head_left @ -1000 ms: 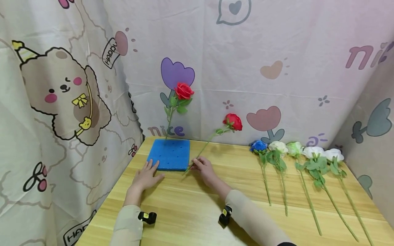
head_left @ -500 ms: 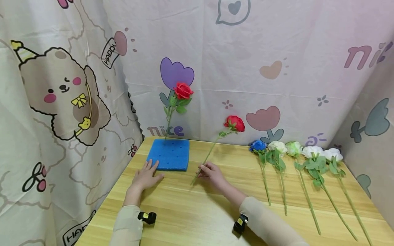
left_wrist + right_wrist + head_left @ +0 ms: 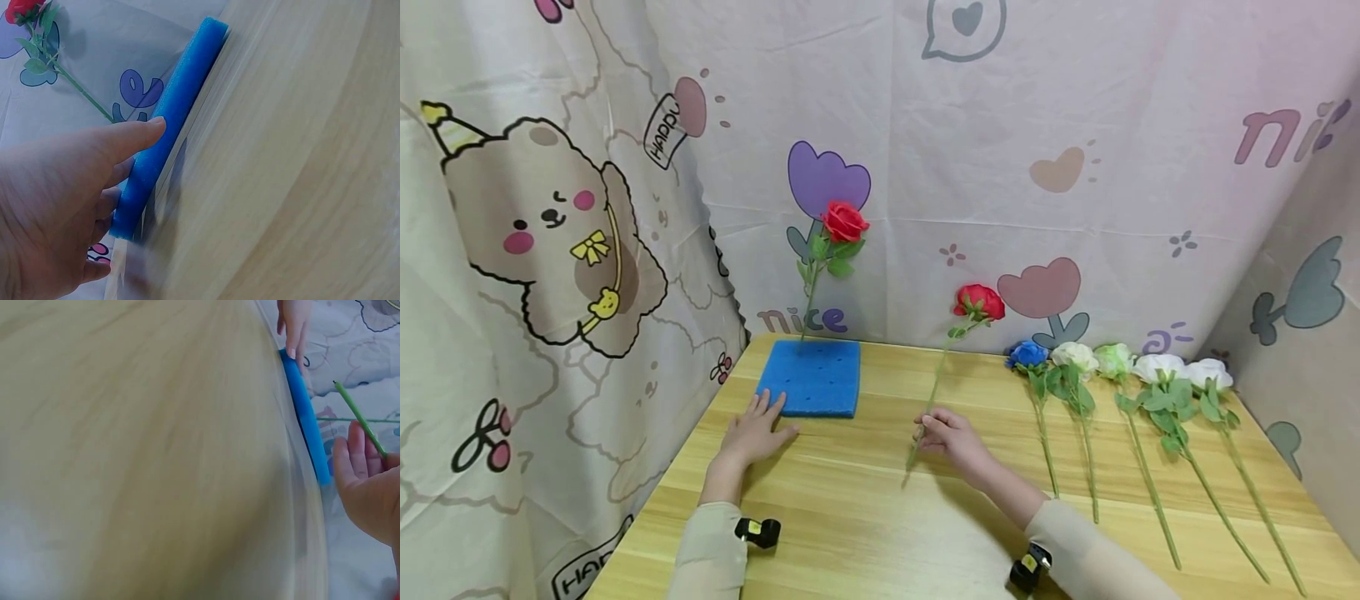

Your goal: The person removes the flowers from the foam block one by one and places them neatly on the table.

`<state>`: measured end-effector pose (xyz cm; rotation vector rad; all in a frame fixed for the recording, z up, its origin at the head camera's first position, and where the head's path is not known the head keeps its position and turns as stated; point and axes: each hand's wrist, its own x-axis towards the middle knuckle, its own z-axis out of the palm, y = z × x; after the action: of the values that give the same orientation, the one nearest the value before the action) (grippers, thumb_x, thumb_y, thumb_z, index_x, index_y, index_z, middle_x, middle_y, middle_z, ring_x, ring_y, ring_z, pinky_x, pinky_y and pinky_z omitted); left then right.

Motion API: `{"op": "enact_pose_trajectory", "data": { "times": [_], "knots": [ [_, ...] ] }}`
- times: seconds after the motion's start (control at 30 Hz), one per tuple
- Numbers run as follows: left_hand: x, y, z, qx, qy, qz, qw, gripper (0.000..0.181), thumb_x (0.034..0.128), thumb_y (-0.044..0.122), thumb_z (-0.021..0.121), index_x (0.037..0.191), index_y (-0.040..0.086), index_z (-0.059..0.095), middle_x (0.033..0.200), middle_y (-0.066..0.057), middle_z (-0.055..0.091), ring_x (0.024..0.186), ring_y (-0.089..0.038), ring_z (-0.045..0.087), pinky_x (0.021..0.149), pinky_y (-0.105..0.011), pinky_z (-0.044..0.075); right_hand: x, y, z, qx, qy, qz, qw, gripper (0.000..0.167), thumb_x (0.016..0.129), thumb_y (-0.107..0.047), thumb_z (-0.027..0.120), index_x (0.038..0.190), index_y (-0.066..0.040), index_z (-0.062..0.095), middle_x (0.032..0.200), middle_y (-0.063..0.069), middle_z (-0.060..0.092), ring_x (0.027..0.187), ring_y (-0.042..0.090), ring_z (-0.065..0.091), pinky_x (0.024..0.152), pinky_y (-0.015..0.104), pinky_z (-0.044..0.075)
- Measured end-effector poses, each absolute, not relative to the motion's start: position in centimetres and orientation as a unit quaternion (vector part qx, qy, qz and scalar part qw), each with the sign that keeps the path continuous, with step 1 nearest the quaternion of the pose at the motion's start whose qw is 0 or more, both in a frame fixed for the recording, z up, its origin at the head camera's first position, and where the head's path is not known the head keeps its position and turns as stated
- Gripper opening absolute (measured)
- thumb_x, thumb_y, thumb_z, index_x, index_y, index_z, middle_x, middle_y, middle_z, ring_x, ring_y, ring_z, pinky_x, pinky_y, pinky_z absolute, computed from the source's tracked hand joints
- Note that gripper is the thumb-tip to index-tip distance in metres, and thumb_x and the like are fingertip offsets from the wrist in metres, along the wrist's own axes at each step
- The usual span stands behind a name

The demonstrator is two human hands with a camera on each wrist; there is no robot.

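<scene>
A blue foam block [image 3: 812, 379] with small holes lies on the table. One red rose [image 3: 845, 222] stands in its back part, stem down in the foam. My left hand [image 3: 754, 433] rests at the block's front left corner, fingers straight on its top; in the left wrist view the thumb lies by the block's front side [image 3: 172, 125]. Over the table to the right of the block, my right hand [image 3: 951, 442] pinches a second red rose [image 3: 979, 302] by the lower stem. Its bare green stem end [image 3: 350, 403] sticks out past the fingers in the right wrist view.
At the right lie several artificial roses in a row: a blue rose [image 3: 1027, 355], a cream rose [image 3: 1075, 358], a pale green rose [image 3: 1115, 361] and white roses [image 3: 1208, 374], stems toward the front. A printed curtain [image 3: 925, 167] hangs behind the wooden table [image 3: 850, 517].
My right hand has moved right and toward the front, away from the foam block, carrying the red rose, whose stem is now more upright. The left hand stays in place.
</scene>
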<state>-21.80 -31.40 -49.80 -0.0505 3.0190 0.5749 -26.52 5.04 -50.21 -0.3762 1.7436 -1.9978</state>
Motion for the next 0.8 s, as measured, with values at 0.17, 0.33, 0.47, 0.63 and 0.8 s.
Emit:
{"op": "enact_pose_trajectory", "data": {
  "times": [0.17,0.33,0.47,0.63,0.8],
  "knots": [
    [-21.9,-31.5,-50.0,-0.016,0.980,0.193,0.037,0.077,0.0975,0.050,0.050,0.156,0.009,0.021,0.161,-0.027,0.008,0.149,-0.048,0.004,0.110,-0.077,0.009,-26.1,6.9,-50.1,-0.118,0.656,-0.711,0.224,0.038,0.103,-0.019,0.048,0.120,0.015,0.052,0.085,-0.002,0.066,0.075,0.007,0.062,0.078,0.025,0.057],
    [-22.0,-31.6,-50.1,-0.015,0.980,0.194,0.038,0.078,0.0975,0.050,0.050,0.156,0.009,0.020,0.161,-0.026,0.007,0.149,-0.048,0.003,0.110,-0.076,0.008,-25.7,8.4,-50.2,-0.110,0.661,-0.706,0.227,0.041,0.104,-0.017,0.045,0.124,0.018,0.049,0.084,-0.002,0.064,0.072,0.006,0.060,0.076,0.025,0.056],
    [-22.0,-31.7,-50.1,-0.016,0.980,0.192,0.041,0.078,0.0976,0.052,0.049,0.157,0.010,0.020,0.162,-0.026,0.006,0.149,-0.047,0.002,0.110,-0.076,0.008,-25.3,9.6,-50.5,-0.110,0.659,-0.708,0.231,0.042,0.104,-0.015,0.043,0.125,0.021,0.047,0.082,-0.003,0.064,0.071,0.006,0.060,0.073,0.023,0.056],
    [-22.1,-31.7,-50.0,-0.022,0.981,0.189,0.048,0.078,0.0977,0.052,0.049,0.157,0.011,0.019,0.162,-0.025,0.005,0.149,-0.046,0.002,0.111,-0.076,0.007,-24.8,10.9,-50.8,-0.110,0.648,-0.714,0.240,0.041,0.103,-0.014,0.044,0.124,0.022,0.047,0.080,-0.002,0.066,0.073,0.009,0.064,0.074,0.026,0.058],
    [-22.1,-31.7,-50.0,-0.022,0.981,0.185,0.052,0.078,0.0978,0.052,0.048,0.157,0.011,0.019,0.162,-0.024,0.005,0.150,-0.046,0.003,0.110,-0.076,0.008,-24.2,12.1,-51.3,-0.108,0.648,-0.711,0.251,0.039,0.103,-0.014,0.044,0.123,0.020,0.050,0.080,-0.003,0.066,0.073,0.011,0.066,0.074,0.026,0.058]
  ]
}}
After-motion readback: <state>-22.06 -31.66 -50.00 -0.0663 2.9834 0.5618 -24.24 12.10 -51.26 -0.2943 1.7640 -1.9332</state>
